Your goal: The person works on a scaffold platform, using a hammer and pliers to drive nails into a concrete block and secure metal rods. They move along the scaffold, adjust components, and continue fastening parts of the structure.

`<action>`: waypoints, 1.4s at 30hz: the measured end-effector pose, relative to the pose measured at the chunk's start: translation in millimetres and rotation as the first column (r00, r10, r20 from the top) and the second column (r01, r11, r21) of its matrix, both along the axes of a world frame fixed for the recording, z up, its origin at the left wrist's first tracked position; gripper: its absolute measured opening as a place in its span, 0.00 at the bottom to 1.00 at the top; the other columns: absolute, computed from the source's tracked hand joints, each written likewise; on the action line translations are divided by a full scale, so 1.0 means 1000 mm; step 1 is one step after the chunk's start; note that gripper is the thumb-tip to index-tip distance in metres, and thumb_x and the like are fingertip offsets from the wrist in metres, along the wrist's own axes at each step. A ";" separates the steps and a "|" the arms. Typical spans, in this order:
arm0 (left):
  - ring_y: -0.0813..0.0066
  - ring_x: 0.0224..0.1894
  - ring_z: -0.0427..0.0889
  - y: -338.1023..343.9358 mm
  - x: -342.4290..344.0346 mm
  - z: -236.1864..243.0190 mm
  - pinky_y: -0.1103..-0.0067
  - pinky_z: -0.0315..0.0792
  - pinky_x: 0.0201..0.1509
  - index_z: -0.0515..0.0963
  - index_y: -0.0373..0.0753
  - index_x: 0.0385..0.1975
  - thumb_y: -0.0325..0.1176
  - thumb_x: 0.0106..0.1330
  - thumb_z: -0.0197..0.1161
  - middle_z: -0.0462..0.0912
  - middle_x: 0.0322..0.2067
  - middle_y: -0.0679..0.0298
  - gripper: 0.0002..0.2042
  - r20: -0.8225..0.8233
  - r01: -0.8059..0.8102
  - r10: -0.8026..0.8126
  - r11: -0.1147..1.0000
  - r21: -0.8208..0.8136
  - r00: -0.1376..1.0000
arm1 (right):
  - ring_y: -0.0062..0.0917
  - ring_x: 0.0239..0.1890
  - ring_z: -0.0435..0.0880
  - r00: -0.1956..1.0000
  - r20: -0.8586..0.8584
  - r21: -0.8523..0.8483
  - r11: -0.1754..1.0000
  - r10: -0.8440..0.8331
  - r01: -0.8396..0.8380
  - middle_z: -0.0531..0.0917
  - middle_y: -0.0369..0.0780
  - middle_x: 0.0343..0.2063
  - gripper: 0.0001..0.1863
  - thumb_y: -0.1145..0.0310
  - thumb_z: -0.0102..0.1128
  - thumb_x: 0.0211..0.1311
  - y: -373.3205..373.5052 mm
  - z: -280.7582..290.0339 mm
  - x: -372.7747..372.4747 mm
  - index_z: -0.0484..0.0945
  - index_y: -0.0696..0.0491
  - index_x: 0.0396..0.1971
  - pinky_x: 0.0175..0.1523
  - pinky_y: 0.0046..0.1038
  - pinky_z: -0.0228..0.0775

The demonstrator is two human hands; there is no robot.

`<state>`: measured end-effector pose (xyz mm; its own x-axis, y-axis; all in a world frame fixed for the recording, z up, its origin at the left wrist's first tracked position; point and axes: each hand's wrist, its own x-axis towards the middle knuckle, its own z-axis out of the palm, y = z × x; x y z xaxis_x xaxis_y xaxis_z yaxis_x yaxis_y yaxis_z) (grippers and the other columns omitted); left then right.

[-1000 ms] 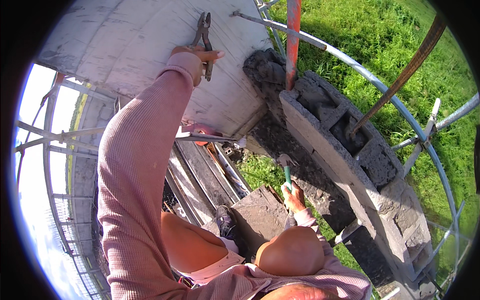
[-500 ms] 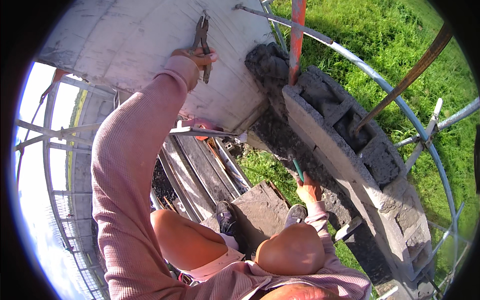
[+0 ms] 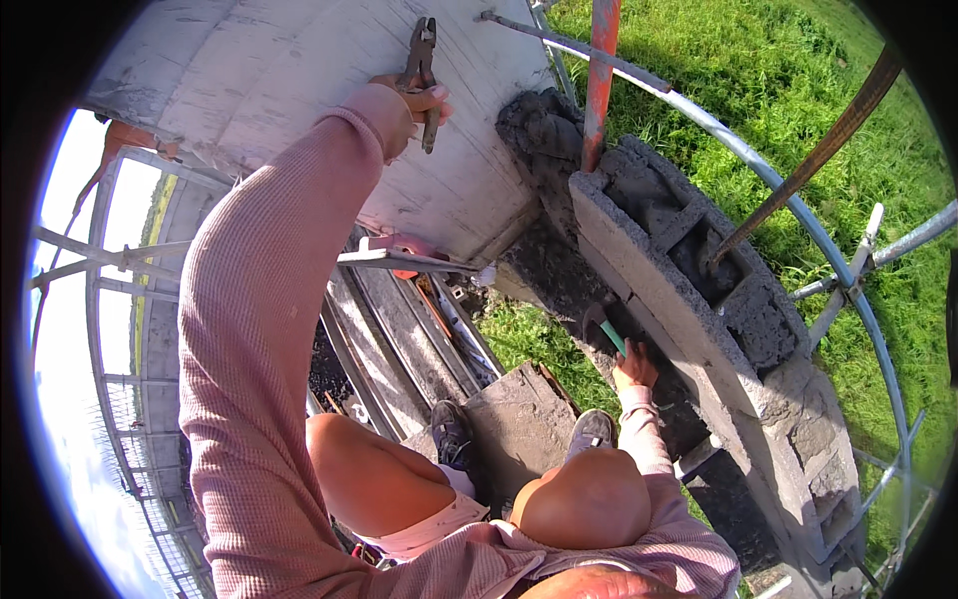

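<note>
Pliers (image 3: 420,62) in the raised left hand (image 3: 411,98), hammer (image 3: 612,336) in the right hand (image 3: 635,369), beside a block wall (image 3: 661,285).
Either tool might fall to the grass (image 3: 527,339) below should the grip closed round it slacken. The dark, dull pliers point upward before a pale panel (image 3: 279,90); whether they touch it is unclear. The green-handled hammer is low, near the wall.

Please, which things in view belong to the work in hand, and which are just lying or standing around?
Apparently in use:
pliers, held in the left hand
green-handled hammer, held in the right hand

Apparently just around:
long boards below
orange pole
grey metal tube
</note>
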<state>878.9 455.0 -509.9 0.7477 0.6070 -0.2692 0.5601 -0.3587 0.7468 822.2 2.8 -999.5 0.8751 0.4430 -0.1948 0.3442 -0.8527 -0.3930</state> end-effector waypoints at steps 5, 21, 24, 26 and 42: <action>0.63 0.50 0.84 -0.004 -0.008 -0.011 0.63 0.78 0.60 0.75 0.42 0.49 0.37 0.71 0.65 0.84 0.42 0.59 0.12 0.254 0.245 -0.194 0.951 -0.190 0.948 | 0.41 0.56 0.76 0.987 0.140 -0.013 0.997 -0.076 0.079 0.77 0.40 0.50 0.23 0.59 0.64 0.59 0.004 -0.004 -0.007 0.77 0.45 0.56 0.51 0.52 0.73; 0.62 0.55 0.83 -0.024 -0.020 -0.013 0.63 0.78 0.62 0.73 0.41 0.60 0.27 0.72 0.59 0.82 0.50 0.56 0.17 0.312 0.268 -0.130 0.850 -0.453 0.941 | 0.38 0.29 0.84 0.937 0.324 0.918 0.194 0.133 -0.345 0.85 0.45 0.31 0.09 0.68 0.57 0.72 0.181 0.404 0.078 0.83 0.58 0.39 0.36 0.31 0.75; 0.63 0.55 0.83 -0.041 -0.042 -0.033 0.64 0.77 0.62 0.73 0.40 0.61 0.28 0.74 0.58 0.82 0.51 0.56 0.17 0.265 0.294 -0.182 0.825 -0.483 0.947 | 0.39 0.29 0.84 0.880 0.474 0.848 0.286 -0.030 -0.447 0.84 0.44 0.28 0.13 0.63 0.56 0.72 0.234 0.460 0.126 0.82 0.57 0.40 0.37 0.34 0.76; 0.63 0.56 0.82 -0.064 -0.060 -0.062 0.64 0.77 0.63 0.73 0.39 0.61 0.28 0.74 0.57 0.82 0.52 0.57 0.17 0.429 0.311 -0.057 0.775 -0.550 0.902 | 0.37 0.29 0.84 0.759 0.648 0.716 0.394 -0.067 -0.577 0.84 0.43 0.27 0.14 0.60 0.58 0.71 0.265 0.480 0.148 0.83 0.56 0.42 0.36 0.35 0.77; 0.68 0.57 0.80 -0.117 -0.089 -0.166 0.67 0.76 0.61 0.72 0.44 0.61 0.28 0.74 0.58 0.80 0.54 0.60 0.18 0.466 0.378 0.019 0.556 -0.741 0.885 | 0.45 0.26 0.85 0.578 0.816 0.404 0.716 0.000 -0.570 0.84 0.47 0.22 0.09 0.64 0.62 0.63 0.323 0.482 0.158 0.82 0.54 0.34 0.35 0.42 0.79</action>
